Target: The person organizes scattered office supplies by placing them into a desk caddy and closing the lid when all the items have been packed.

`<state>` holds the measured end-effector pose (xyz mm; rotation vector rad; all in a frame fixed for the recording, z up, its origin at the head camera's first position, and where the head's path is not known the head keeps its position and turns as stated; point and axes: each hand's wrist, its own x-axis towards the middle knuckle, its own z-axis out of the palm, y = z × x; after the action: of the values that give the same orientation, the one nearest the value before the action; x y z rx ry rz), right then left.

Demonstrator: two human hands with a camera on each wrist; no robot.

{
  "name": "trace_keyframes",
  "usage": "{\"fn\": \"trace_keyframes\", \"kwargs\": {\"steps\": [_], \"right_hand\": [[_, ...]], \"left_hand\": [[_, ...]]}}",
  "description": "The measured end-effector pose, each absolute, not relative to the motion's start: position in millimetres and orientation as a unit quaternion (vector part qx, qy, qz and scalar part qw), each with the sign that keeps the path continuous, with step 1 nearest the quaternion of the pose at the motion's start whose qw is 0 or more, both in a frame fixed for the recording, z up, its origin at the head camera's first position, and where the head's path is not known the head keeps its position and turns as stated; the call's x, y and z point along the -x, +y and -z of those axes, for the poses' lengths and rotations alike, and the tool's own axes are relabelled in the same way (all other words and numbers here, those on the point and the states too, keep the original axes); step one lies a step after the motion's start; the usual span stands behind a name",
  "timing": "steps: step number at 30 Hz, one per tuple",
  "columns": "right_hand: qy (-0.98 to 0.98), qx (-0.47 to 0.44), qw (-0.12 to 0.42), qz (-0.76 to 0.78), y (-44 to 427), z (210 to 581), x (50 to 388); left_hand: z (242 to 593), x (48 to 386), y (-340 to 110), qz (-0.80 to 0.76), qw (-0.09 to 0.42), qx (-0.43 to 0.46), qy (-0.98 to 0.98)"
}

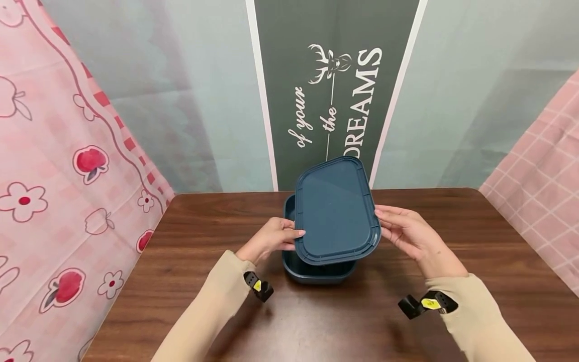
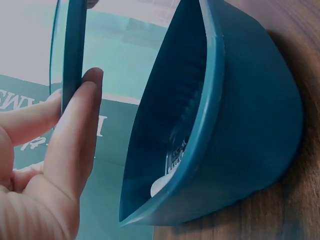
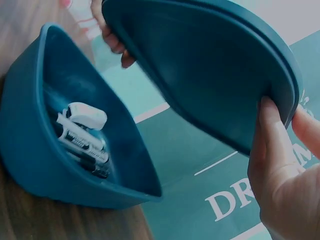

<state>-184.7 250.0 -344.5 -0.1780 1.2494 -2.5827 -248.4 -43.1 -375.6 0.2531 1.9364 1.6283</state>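
Note:
A dark blue lid is held tilted above a matching open plastic box on the table. My left hand pinches the lid's left edge, thumb on top and fingers beneath. On the opposite edge my right hand pinches the lid between thumb and fingers. In the right wrist view the lid is clear of the box rim. Inside the box lie white-and-black marker pens and a small white rounded item whose kind I cannot tell. From the head view the lid hides these contents.
The brown wooden table extends around the box. Behind it hangs a grey-green curtain with printed lettering. Pink patterned cloth hangs on the left, and pink checked cloth on the right.

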Motion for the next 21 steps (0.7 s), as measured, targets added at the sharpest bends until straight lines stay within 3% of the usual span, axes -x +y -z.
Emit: {"fn": "trace_keyframes", "kwargs": {"steps": [21], "right_hand": [[0.511,-0.014,0.081,0.856,232.8,299.9,186.7]], "left_hand": [[382.3,252.2,-21.1,-0.615,0.294,-0.068,0.729]]}}
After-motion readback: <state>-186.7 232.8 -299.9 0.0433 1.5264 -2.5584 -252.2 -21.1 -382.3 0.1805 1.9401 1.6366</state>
